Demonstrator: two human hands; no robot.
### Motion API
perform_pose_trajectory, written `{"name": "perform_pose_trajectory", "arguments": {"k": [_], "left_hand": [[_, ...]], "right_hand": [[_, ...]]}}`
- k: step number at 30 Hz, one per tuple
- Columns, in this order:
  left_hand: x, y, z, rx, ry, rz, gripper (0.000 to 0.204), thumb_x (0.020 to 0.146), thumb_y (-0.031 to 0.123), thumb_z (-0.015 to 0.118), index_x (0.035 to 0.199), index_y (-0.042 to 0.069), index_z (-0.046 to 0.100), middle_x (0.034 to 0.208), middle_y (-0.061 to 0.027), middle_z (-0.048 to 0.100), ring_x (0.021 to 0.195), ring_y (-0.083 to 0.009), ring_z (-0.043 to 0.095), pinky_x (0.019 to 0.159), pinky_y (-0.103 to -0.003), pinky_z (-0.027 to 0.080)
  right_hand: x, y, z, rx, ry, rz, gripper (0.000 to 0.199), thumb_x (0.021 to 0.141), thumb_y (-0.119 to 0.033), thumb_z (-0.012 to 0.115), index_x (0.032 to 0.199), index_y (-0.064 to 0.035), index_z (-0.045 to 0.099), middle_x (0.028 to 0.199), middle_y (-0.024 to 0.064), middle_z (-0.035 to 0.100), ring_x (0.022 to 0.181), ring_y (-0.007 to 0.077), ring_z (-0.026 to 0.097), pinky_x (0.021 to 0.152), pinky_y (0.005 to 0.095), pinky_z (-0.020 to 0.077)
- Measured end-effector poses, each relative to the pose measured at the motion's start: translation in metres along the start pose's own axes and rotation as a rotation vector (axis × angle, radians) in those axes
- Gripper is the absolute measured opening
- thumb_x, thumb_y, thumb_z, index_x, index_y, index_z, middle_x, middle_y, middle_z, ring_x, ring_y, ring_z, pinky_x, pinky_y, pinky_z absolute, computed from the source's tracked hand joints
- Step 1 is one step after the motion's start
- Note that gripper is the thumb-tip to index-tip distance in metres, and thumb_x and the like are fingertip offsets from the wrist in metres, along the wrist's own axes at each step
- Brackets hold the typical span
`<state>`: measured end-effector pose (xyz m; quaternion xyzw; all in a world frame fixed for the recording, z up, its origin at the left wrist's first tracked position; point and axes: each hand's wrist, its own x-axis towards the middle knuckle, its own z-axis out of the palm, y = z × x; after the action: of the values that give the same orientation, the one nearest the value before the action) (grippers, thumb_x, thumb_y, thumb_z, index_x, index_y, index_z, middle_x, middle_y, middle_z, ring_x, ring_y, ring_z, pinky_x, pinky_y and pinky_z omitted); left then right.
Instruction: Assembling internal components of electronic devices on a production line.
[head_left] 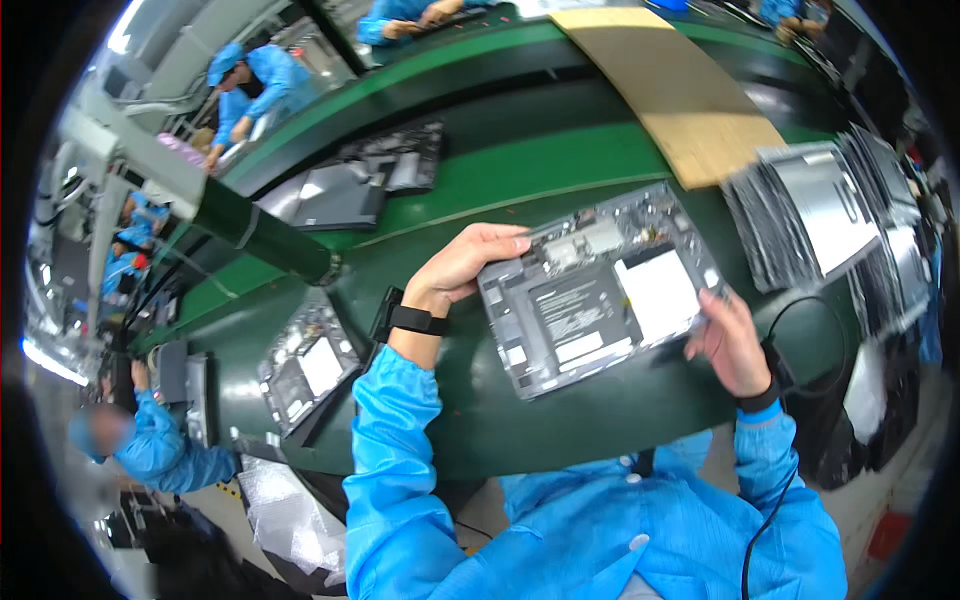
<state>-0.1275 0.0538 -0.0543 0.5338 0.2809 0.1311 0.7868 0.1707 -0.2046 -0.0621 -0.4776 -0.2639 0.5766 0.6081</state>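
Between my two hands is an opened laptop base (590,318), its inside facing up. A dark battery pack, a white rectangular part and circuit boards show in it. My left hand (468,262) grips its upper left corner, thumb lying over the edge. At the right edge, my right hand (731,338) holds the base with the fingers curled at its side. The base is tilted and raised over the green bench (450,420). To the left on the bench lies another opened laptop (308,365), its inner parts exposed.
Stacked silver and dark laptop panels (815,215) stand at the right. A tan board (680,95) spans the far side. More laptop parts (350,185) rest beyond a green post (265,240). A co-worker (160,440) sits at the left, near clear plastic bags (290,515).
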Motion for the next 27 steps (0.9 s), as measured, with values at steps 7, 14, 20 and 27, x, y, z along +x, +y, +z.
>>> {"name": "perform_pose_trajectory", "arguments": {"k": [7, 14, 20, 27], "left_hand": [[0.013, -0.027, 0.047, 1.065, -0.09, 0.275, 0.03, 0.093, 0.014, 0.072, 0.121, 0.003, 0.075, 0.122, -0.0117, 0.065, 0.114, -0.0283, 0.059, 0.103, -0.038, 0.047], [0.001, -0.038, 0.134, 0.926, -0.006, 0.519, 0.036, 0.093, 0.002, 0.062, 0.129, 0.005, 0.068, 0.142, -0.0164, 0.058, 0.134, -0.0356, 0.052, 0.112, -0.043, 0.043], [0.012, -0.065, 0.165, 1.06, -0.085, 0.543, 0.031, 0.094, 0.005, 0.064, 0.125, 0.004, 0.068, 0.131, -0.0154, 0.059, 0.128, -0.0369, 0.052, 0.111, -0.048, 0.039], [0.016, -0.059, 0.169, 1.106, -0.071, 0.534, 0.04, 0.091, 0.002, 0.062, 0.129, 0.01, 0.069, 0.13, -0.0164, 0.057, 0.123, -0.0372, 0.052, 0.106, -0.05, 0.04]], "right_hand": [[-0.096, 0.048, 0.008, -1.033, 0.424, -0.205, 0.045, 0.095, -0.01, 0.068, 0.137, 0.0011, 0.059, 0.127, 0.0186, 0.061, 0.116, 0.0334, 0.058, 0.1, 0.0398, 0.0465], [-0.024, 0.023, -0.01, -1.307, 0.265, -0.496, 0.018, 0.09, -0.015, 0.075, 0.107, -0.0107, 0.072, 0.139, 0.0157, 0.053, 0.134, 0.0378, 0.045, 0.112, 0.0492, 0.0331], [-0.008, 0.033, -0.013, -1.145, 0.051, -0.46, 0.01, 0.09, -0.012, 0.074, 0.1, -0.0117, 0.072, 0.141, 0.0134, 0.05, 0.144, 0.0408, 0.035, 0.115, 0.0531, 0.0287], [-0.009, 0.027, -0.004, -1.274, 0.129, -0.499, 0.009, 0.087, -0.008, 0.074, 0.093, -0.0073, 0.068, 0.133, 0.0116, 0.053, 0.142, 0.0385, 0.039, 0.112, 0.055, 0.0301]]}}
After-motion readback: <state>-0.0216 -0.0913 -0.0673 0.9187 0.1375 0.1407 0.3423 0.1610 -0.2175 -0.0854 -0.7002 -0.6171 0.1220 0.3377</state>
